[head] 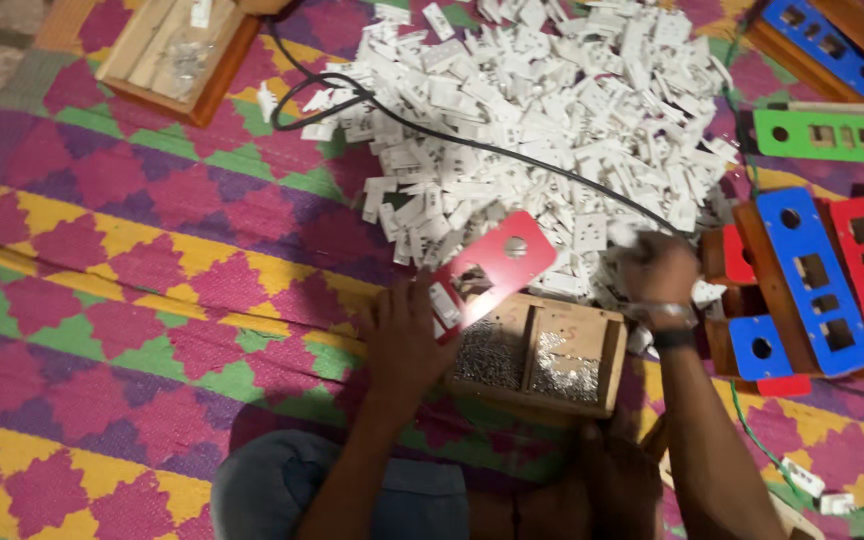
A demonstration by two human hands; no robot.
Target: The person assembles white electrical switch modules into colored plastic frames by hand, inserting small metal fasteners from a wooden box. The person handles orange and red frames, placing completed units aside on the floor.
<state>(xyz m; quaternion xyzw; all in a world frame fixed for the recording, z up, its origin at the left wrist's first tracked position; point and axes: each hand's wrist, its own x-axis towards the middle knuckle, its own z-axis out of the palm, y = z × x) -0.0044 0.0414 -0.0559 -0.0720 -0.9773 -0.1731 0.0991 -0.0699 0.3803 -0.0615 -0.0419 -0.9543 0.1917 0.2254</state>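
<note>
My left hand (pixel 404 335) grips a red flat plate (pixel 497 262) with a round hole and rectangular cut-outs, holding it tilted over a wooden two-part box (pixel 612 362) full of small silvery screws. My right hand (pixel 657 265), blurred and wearing a wrist band, reaches into the edge of a big heap of white plastic socket parts (pixel 542 110) and seems closed on one white piece. A black cable (pixel 452 140) crosses the heap.
Blue and red cut-out plates on wooden boxes (pixel 812 290) lie at the right, with a green plate (pixel 827 135) and another blue one (pixel 827 45) above. A wooden tray (pixel 177 60) sits top left. All rest on a patterned mat (pixel 122 300).
</note>
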